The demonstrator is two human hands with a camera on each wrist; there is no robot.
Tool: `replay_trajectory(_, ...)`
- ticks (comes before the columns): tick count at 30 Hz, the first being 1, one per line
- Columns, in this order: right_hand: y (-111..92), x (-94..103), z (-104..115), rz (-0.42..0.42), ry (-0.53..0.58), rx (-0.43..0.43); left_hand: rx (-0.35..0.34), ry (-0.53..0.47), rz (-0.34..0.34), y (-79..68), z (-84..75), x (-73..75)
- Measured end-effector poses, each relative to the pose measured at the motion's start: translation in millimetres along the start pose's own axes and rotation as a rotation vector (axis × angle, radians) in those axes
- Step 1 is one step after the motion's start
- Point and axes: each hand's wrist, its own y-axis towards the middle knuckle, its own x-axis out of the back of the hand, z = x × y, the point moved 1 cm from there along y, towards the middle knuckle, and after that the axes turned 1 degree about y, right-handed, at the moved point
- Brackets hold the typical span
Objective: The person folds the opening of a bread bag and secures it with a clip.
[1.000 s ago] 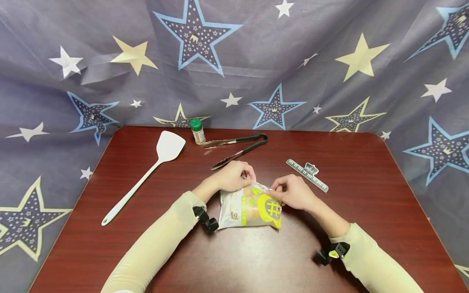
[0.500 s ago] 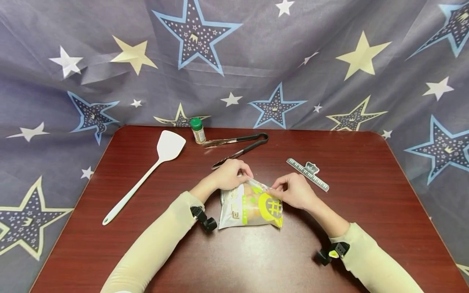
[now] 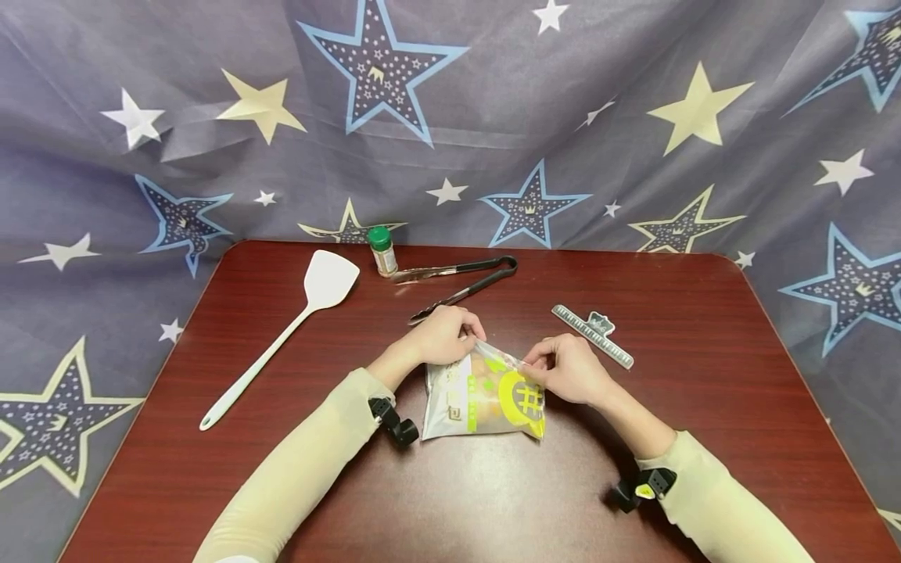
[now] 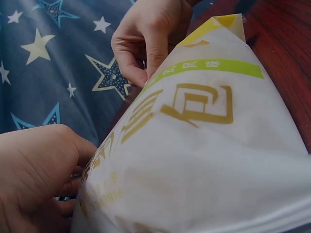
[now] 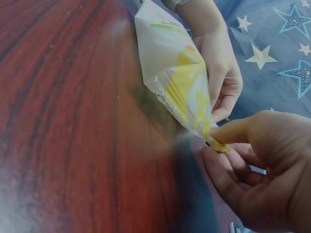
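Table [image 3: 704,336]: dark red, wood-grained. The bag [image 3: 486,403] is at its middle, on the person's side of both hands, with its long axis running roughly left to right. The far edge slants, its left end farther from the person than its right. Neither hand is nearer; both are in contact at that far edge.

Condition of bag: plump, smooth, glossy film; white at the left end with gold characters, a lime-green band beside them, pale yellowish contents showing through, a round yellow print at the right. Whether the far edge is sealed cannot be told.

Left hand [image 3: 442,336]: thumb and fingers pinch the far edge towards its left; fingertips partly hidden. Right hand [image 3: 572,369]: thumb and forefinger pinch the far right corner.

Clip [image 3: 594,336]: long, pale, lying just beyond the right hand, apart from it.
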Motion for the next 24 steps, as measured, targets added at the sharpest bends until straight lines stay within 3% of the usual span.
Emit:
replay_trajectory(14, -1.1, -1.9, -3.3, -0.028, -0.014, 0.019, -0.003, -0.044, -0.016, 0.9, -1.8, -3.6)
replay_trajectory(24, -3.4, -1.6, -6.2, -0.037, -0.006, 0.002, -0.065, -0.004, -0.035, 1.9, -9.2, -4.4)
